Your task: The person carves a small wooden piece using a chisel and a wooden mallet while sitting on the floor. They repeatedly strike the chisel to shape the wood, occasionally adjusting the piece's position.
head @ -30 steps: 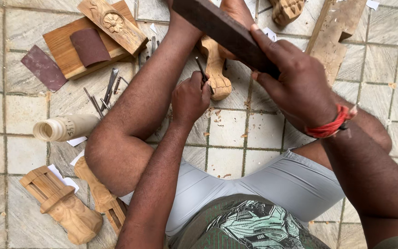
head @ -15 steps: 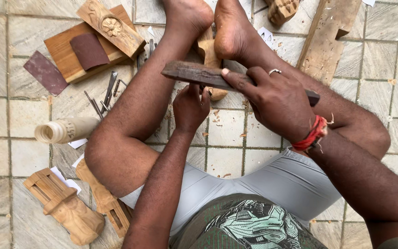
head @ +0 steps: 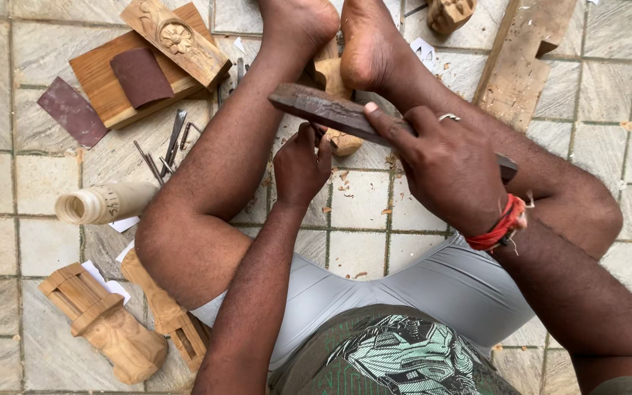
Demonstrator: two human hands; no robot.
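Right hand (head: 451,172) grips dark wooden mallet (head: 330,113) — left hand (head: 301,164) beneath.

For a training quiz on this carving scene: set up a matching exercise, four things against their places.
1 dark wooden mallet
2 sandpaper sheet
3 pale wooden roll
4 light wood carving

A lying on the flat board at upper left
B gripped in the right hand
C held between the bare feet
D on the tiles beside the left knee

Pairs: 1-B, 2-A, 3-D, 4-C
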